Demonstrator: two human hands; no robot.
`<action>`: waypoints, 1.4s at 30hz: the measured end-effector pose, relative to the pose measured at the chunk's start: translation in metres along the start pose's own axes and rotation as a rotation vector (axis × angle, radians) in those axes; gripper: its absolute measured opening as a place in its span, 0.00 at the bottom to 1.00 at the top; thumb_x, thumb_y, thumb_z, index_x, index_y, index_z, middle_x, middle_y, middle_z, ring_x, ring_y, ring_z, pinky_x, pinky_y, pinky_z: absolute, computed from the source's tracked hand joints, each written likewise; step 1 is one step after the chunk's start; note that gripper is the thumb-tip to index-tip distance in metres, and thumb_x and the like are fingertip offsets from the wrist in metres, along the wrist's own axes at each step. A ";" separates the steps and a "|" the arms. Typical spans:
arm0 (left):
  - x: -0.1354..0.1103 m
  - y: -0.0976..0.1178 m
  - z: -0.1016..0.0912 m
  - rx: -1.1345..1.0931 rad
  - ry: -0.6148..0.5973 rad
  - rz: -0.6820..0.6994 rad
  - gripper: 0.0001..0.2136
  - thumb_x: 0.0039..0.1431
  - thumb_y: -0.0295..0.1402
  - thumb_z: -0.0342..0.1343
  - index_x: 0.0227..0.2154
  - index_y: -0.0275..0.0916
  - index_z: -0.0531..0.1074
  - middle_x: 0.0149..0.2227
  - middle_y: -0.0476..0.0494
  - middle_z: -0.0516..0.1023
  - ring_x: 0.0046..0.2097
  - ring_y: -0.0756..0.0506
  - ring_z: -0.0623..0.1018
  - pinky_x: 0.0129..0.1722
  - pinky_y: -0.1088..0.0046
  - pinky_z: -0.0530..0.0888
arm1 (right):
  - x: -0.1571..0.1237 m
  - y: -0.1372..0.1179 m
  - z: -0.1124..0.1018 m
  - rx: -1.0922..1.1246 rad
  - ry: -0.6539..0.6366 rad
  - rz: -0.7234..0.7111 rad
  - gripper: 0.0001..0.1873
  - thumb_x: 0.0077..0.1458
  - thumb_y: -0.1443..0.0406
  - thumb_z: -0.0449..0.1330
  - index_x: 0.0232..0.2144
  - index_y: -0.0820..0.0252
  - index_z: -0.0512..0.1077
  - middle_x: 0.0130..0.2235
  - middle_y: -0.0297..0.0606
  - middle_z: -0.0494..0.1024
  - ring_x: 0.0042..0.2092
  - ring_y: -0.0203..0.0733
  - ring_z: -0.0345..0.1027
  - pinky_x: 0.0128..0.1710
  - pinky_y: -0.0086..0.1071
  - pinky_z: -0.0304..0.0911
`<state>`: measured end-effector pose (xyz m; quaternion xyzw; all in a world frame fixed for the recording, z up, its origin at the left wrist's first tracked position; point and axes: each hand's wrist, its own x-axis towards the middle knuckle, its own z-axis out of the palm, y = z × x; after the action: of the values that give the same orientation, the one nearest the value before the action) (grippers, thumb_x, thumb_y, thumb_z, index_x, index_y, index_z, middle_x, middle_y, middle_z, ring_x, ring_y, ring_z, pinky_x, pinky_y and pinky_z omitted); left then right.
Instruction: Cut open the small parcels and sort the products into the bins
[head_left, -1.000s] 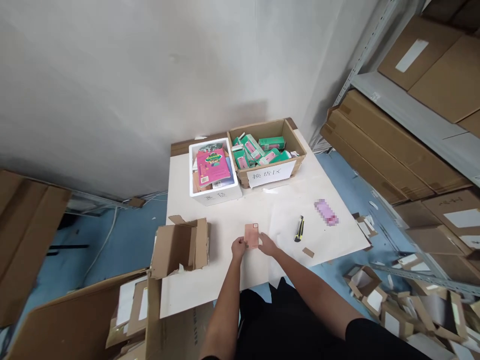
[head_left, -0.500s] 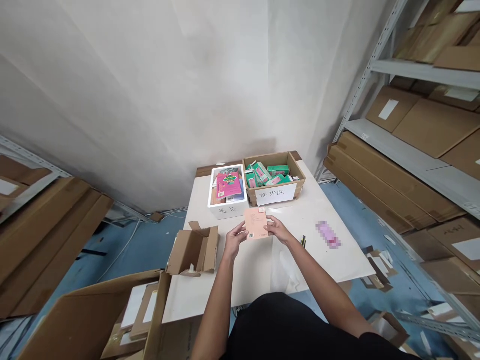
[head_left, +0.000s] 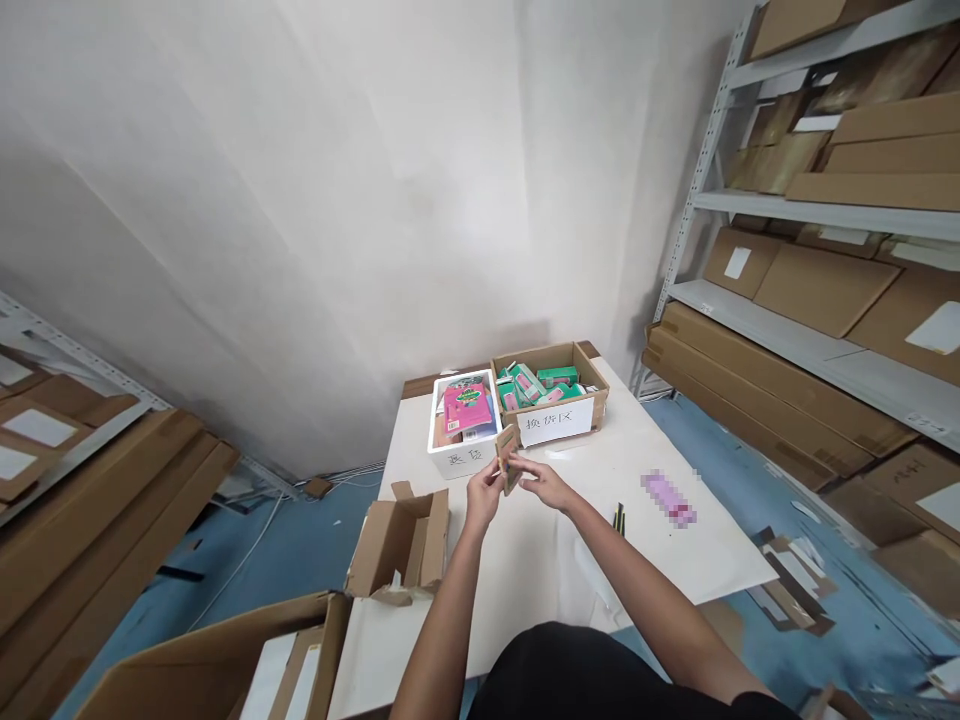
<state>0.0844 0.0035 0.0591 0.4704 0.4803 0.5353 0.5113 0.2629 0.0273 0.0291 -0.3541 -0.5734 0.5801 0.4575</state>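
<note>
A small flat peach-coloured item point(head_left: 508, 447), like a thin box or booklet, is held up over the table and turned nearly edge-on. My left hand point(head_left: 485, 494) pinches its left side. The fingers of my right hand point(head_left: 544, 484) reach onto its other side, partly hiding it. Just behind it stands a white foam box point(head_left: 466, 458) with handwriting on its front and a pink packet point(head_left: 466, 408) on top of its contents. Beside that is a cardboard box point(head_left: 598, 408) with a white handwritten sign, holding several green-and-white small boxes point(head_left: 557, 377).
An opened cardboard box point(head_left: 379, 545) sits at the table's left edge, above a large carton point(head_left: 217, 640). A black-and-yellow cutter point(head_left: 619, 519) and a blurred purple item point(head_left: 670, 498) lie on the right of the table point(head_left: 697, 555). Shelves point(head_left: 795, 210) with cartons flank both sides.
The peach-coloured item has turned from its barcode face showing to nearly edge-on. My right hand has shifted its fingers on it. The view has tilted up and turned slightly.
</note>
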 end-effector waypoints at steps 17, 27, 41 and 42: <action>-0.018 0.017 0.031 0.086 0.076 0.009 0.29 0.46 0.40 0.75 0.54 0.41 0.81 0.56 0.37 0.82 0.60 0.34 0.79 0.63 0.52 0.72 | -0.024 -0.034 -0.005 0.202 0.015 0.020 0.29 0.44 0.55 0.74 0.50 0.52 0.80 0.54 0.42 0.82 0.58 0.56 0.74 0.56 0.50 0.71; -0.027 0.027 0.008 -0.084 0.124 -0.144 0.36 0.48 0.45 0.73 0.60 0.40 0.77 0.57 0.35 0.81 0.50 0.39 0.82 0.47 0.62 0.80 | -0.018 -0.007 -0.022 0.143 0.260 0.165 0.34 0.45 0.54 0.73 0.55 0.54 0.76 0.47 0.42 0.81 0.44 0.48 0.78 0.47 0.45 0.75; 0.018 0.009 -0.064 -0.018 0.198 -0.211 0.33 0.47 0.39 0.71 0.59 0.40 0.78 0.48 0.39 0.83 0.40 0.44 0.82 0.45 0.64 0.78 | 0.041 0.023 0.019 0.145 0.225 0.277 0.31 0.44 0.54 0.73 0.51 0.54 0.77 0.38 0.37 0.80 0.39 0.46 0.77 0.39 0.40 0.75; 0.025 0.006 -0.072 -0.028 0.200 -0.210 0.33 0.47 0.39 0.72 0.59 0.40 0.78 0.49 0.38 0.83 0.41 0.43 0.82 0.46 0.63 0.78 | 0.050 0.026 0.023 0.139 0.223 0.272 0.31 0.44 0.54 0.73 0.51 0.54 0.77 0.38 0.36 0.79 0.40 0.46 0.77 0.39 0.40 0.75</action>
<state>0.0114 0.0260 0.0584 0.3549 0.5679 0.5296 0.5207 0.2220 0.0680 0.0111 -0.4578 -0.4246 0.6321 0.4588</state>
